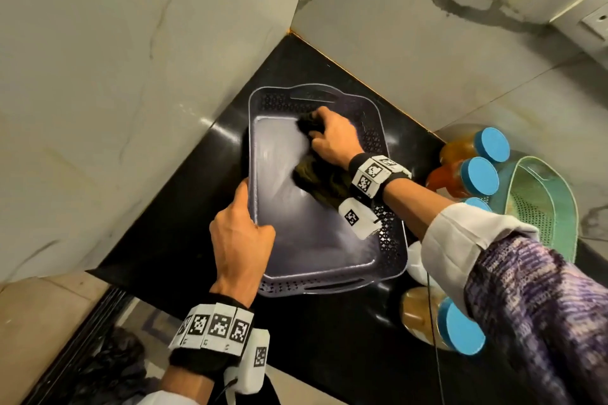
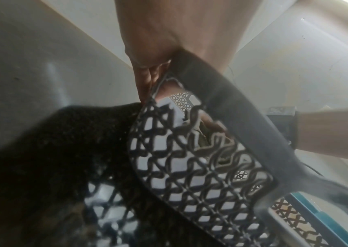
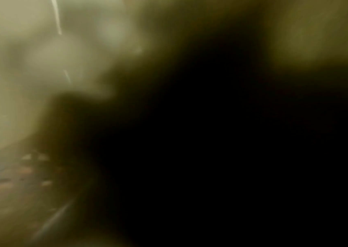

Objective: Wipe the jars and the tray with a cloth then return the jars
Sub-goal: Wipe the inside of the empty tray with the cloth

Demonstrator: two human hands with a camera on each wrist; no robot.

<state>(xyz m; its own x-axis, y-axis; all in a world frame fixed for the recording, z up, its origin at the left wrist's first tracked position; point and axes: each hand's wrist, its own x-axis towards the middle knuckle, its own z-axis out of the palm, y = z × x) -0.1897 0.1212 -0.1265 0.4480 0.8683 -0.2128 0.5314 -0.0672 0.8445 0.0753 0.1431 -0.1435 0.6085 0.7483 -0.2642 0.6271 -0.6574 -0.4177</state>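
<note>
A grey-purple plastic tray [image 1: 306, 240] with perforated walls lies on the black counter [image 1: 184, 233] in the wall corner. My left hand [image 1: 241, 230] grips its left rim, thumb inside; in the left wrist view the hand [image 2: 164, 41] clasps the latticed tray wall [image 2: 190, 158]. My right hand [image 1: 329, 138] grips a dark olive cloth [image 1: 320, 177] and presses it on the tray floor near the far end. Jars with blue lids stand off the tray at right: two orange ones [image 1: 460, 148] [image 1: 450, 176] and one [image 1: 424, 312] at the front. The right wrist view is dark and blurred.
Marble walls close the corner on the left and behind. A green perforated basket [image 1: 539, 204] stands at the right beside the jars. The counter's front edge drops to the floor at lower left. A wall socket [image 1: 597, 23] sits at top right.
</note>
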